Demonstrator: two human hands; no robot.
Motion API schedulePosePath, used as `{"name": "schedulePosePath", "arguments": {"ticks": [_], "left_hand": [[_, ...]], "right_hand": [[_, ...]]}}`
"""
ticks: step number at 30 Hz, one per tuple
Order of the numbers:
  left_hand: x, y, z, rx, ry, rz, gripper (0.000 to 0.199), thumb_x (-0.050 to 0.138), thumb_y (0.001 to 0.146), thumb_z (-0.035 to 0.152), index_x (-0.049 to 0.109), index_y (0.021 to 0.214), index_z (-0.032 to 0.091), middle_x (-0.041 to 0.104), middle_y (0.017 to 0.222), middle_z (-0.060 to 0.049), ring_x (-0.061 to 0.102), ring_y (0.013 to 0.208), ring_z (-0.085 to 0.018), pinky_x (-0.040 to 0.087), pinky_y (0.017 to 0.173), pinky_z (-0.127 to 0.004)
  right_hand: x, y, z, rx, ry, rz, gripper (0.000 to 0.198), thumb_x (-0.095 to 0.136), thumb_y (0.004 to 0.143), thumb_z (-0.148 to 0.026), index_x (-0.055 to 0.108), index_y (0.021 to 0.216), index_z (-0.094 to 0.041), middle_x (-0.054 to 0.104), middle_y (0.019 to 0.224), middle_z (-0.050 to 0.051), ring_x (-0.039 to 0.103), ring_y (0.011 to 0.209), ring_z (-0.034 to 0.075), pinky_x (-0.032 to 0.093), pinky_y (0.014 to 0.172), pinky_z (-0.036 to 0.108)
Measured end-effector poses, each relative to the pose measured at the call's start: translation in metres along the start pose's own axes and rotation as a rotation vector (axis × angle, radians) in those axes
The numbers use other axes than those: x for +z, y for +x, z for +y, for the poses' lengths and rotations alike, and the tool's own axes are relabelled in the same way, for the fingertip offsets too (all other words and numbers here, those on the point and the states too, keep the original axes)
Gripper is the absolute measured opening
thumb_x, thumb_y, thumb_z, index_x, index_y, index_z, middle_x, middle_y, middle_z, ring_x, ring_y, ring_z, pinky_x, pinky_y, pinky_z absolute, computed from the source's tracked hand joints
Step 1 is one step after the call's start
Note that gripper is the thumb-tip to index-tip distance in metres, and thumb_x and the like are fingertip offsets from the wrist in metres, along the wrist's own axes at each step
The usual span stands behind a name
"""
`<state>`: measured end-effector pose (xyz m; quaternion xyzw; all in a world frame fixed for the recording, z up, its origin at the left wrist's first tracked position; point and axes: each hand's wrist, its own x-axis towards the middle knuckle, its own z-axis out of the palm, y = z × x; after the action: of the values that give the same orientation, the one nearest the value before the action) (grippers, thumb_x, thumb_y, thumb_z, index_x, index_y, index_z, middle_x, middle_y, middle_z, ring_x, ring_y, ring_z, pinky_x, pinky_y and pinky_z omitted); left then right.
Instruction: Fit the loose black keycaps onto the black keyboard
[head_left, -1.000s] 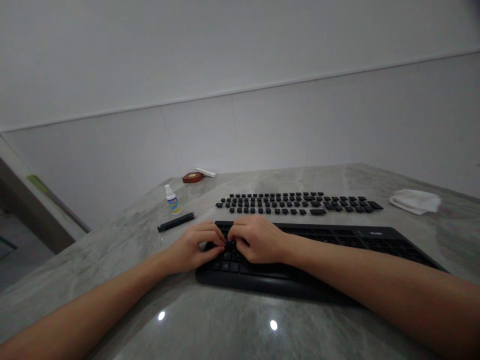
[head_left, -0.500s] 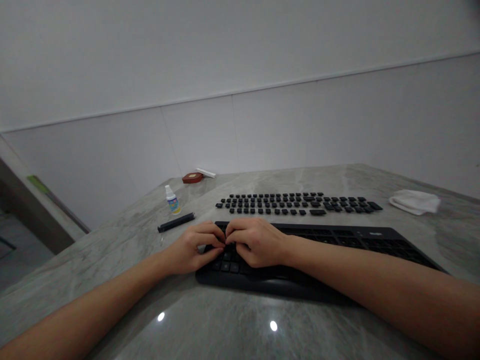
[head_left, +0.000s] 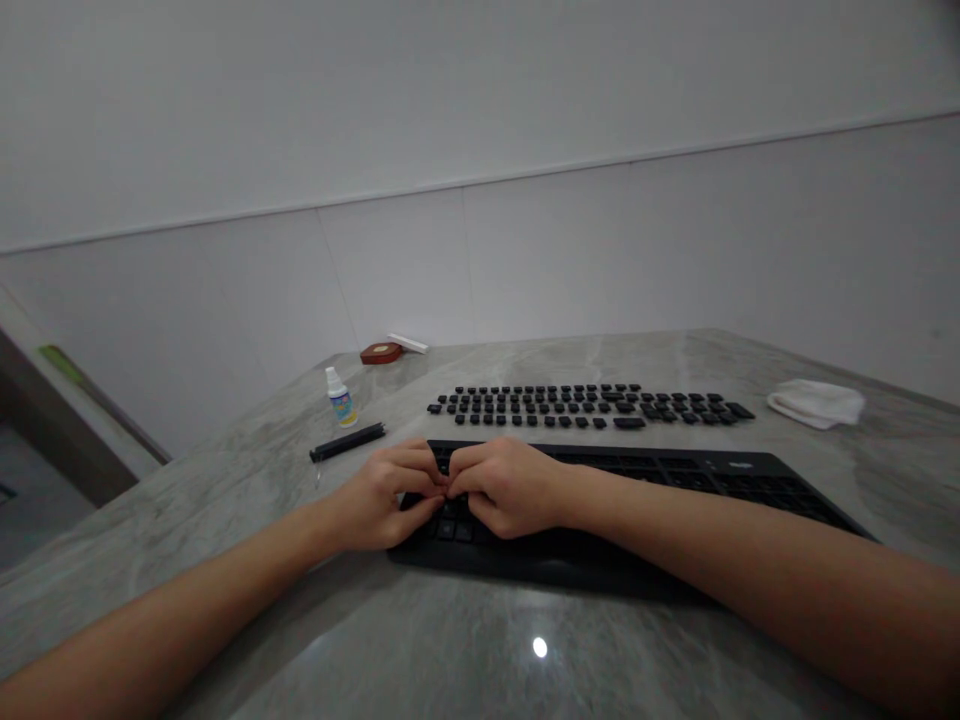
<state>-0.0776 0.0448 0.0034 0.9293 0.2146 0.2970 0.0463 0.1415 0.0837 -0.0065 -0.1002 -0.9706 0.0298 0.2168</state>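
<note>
A black keyboard (head_left: 517, 568) lies on the grey marbled table, most of its key sockets bare. My left hand (head_left: 397, 492) rests at its left end, fingers curled and pressed together. Against those fingertips, my right hand (head_left: 506, 487) is closed with its fingers bent down over the same spot. Whatever is pinched between them is hidden. A few keycaps (head_left: 455, 531) sit in the keyboard's lower left corner, just below my fingers. Behind the keyboard, loose black keycaps (head_left: 536, 405) are laid out in rows.
A small white bottle with a blue and yellow label (head_left: 342, 400) stands at the left, near a long black bar-shaped piece (head_left: 347, 441). A brown case (head_left: 381, 353) and a white strip (head_left: 408, 343) lie by the wall. A folded white cloth (head_left: 816, 402) is at the right.
The view has shifted slightly. My hands stay together over the keyboard's left end, with the fingertips drawn a little closer.
</note>
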Motion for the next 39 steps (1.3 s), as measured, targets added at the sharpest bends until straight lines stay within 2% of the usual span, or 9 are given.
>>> {"name": "schedulePosePath", "arguments": {"ticks": [10, 16, 20, 24, 26, 29, 31, 36, 39], "left_hand": [[-0.006, 0.002, 0.003, -0.039, 0.019, -0.108, 0.024, 0.055, 0.095, 0.014, 0.073, 0.08, 0.016, 0.073, 0.081, -0.009, 0.064, 0.077, -0.02, 0.052, 0.069, -0.033], [-0.004, 0.003, 0.006, -0.025, 0.001, -0.163, 0.025, 0.053, 0.097, 0.015, 0.071, 0.08, 0.015, 0.069, 0.082, -0.01, 0.062, 0.08, -0.021, 0.05, 0.071, -0.032], [0.003, -0.001, 0.001, -0.03, -0.028, -0.065, 0.026, 0.05, 0.098, 0.015, 0.067, 0.077, 0.015, 0.065, 0.08, -0.009, 0.059, 0.08, -0.02, 0.05, 0.073, -0.032], [0.01, -0.007, -0.01, -0.093, -0.045, 0.023, 0.022, 0.046, 0.1, 0.015, 0.066, 0.09, 0.015, 0.066, 0.088, -0.009, 0.061, 0.083, -0.019, 0.052, 0.075, -0.031], [0.012, -0.011, -0.016, -0.156, -0.002, 0.069, 0.022, 0.043, 0.099, 0.015, 0.065, 0.096, 0.016, 0.066, 0.091, -0.008, 0.062, 0.086, -0.02, 0.053, 0.078, -0.032], [0.013, -0.014, -0.022, -0.238, 0.056, 0.136, 0.021, 0.043, 0.096, 0.012, 0.063, 0.101, 0.017, 0.067, 0.094, -0.007, 0.062, 0.086, -0.02, 0.053, 0.08, -0.033], [0.013, -0.015, -0.024, -0.254, 0.067, 0.149, 0.021, 0.044, 0.093, 0.01, 0.062, 0.101, 0.017, 0.066, 0.094, -0.006, 0.062, 0.086, -0.02, 0.053, 0.079, -0.033], [0.013, -0.013, -0.022, -0.21, 0.048, 0.116, 0.026, 0.041, 0.095, 0.009, 0.065, 0.1, 0.017, 0.066, 0.095, -0.007, 0.064, 0.091, -0.02, 0.053, 0.083, -0.034], [0.013, -0.012, -0.02, -0.192, 0.036, 0.089, 0.024, 0.043, 0.096, 0.011, 0.066, 0.099, 0.017, 0.066, 0.1, -0.008, 0.064, 0.095, -0.021, 0.053, 0.087, -0.035]], "right_hand": [[-0.004, 0.01, -0.004, 0.038, 0.019, -0.043, 0.019, 0.059, 0.074, -0.004, 0.075, 0.08, -0.013, 0.071, 0.082, 0.006, 0.066, 0.075, 0.017, 0.052, 0.072, 0.026], [-0.006, 0.01, -0.004, 0.022, 0.019, -0.112, 0.02, 0.06, 0.071, -0.004, 0.075, 0.077, -0.015, 0.071, 0.082, 0.004, 0.066, 0.076, 0.016, 0.052, 0.071, 0.024], [0.004, 0.007, 0.002, 0.022, 0.033, 0.005, 0.021, 0.059, 0.072, -0.003, 0.075, 0.077, -0.015, 0.072, 0.08, 0.003, 0.066, 0.072, 0.015, 0.052, 0.07, 0.024], [0.009, 0.003, 0.01, 0.067, 0.011, 0.088, 0.024, 0.055, 0.074, -0.002, 0.073, 0.082, -0.015, 0.073, 0.085, 0.005, 0.067, 0.076, 0.016, 0.051, 0.074, 0.026], [0.007, 0.001, 0.01, 0.093, 0.004, 0.13, 0.027, 0.054, 0.075, -0.002, 0.071, 0.09, -0.015, 0.073, 0.088, 0.005, 0.066, 0.078, 0.018, 0.051, 0.074, 0.027], [0.003, 0.001, 0.007, 0.157, 0.002, 0.184, 0.042, 0.051, 0.074, -0.001, 0.063, 0.112, -0.015, 0.07, 0.093, 0.005, 0.064, 0.08, 0.018, 0.05, 0.073, 0.028], [0.0, 0.001, 0.004, 0.165, -0.022, 0.151, 0.049, 0.05, 0.074, -0.002, 0.06, 0.12, -0.016, 0.067, 0.1, 0.006, 0.063, 0.082, 0.018, 0.05, 0.073, 0.028], [0.0, 0.002, -0.001, 0.121, -0.053, -0.074, 0.042, 0.054, 0.077, -0.004, 0.074, 0.111, -0.019, 0.066, 0.109, 0.01, 0.063, 0.084, 0.019, 0.05, 0.075, 0.03], [0.0, 0.003, 0.003, 0.202, -0.049, -0.042, 0.041, 0.055, 0.077, -0.004, 0.076, 0.109, -0.019, 0.069, 0.104, 0.008, 0.065, 0.085, 0.019, 0.05, 0.078, 0.029]]}}
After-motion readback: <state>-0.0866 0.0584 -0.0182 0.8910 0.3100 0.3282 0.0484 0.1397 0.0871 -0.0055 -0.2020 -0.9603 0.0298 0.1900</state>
